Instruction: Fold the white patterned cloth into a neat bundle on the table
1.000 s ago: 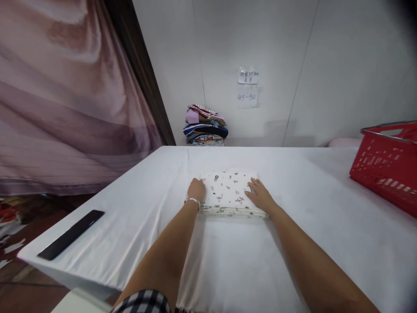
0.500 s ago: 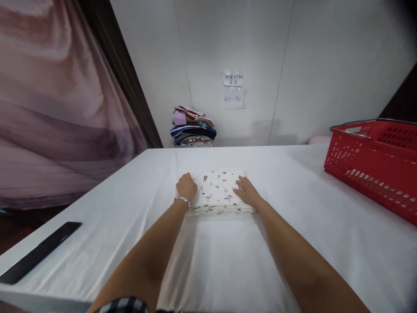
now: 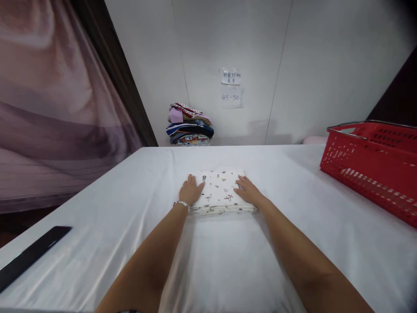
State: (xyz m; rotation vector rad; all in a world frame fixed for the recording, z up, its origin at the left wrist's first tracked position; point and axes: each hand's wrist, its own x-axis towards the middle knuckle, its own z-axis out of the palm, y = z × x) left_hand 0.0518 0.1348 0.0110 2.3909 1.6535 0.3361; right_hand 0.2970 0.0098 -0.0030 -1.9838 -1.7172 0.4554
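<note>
Uncurled since the earlier frame, the left hand lies loosely spread on the folded cloth. The right hand rests splayed opposite; the cloth sits flat between them, ungripped.

Under the left hand and right hand we lose side parts of the cloth. The view's right edge cuts off the basket, whose floor we cannot see; the left edge cuts the black strip and curtain. The table hides from us the foot of the pile and of a pink thing. Writing on the upper note is too small for us to read surely. Only a sliver of sleeve shows.
</note>
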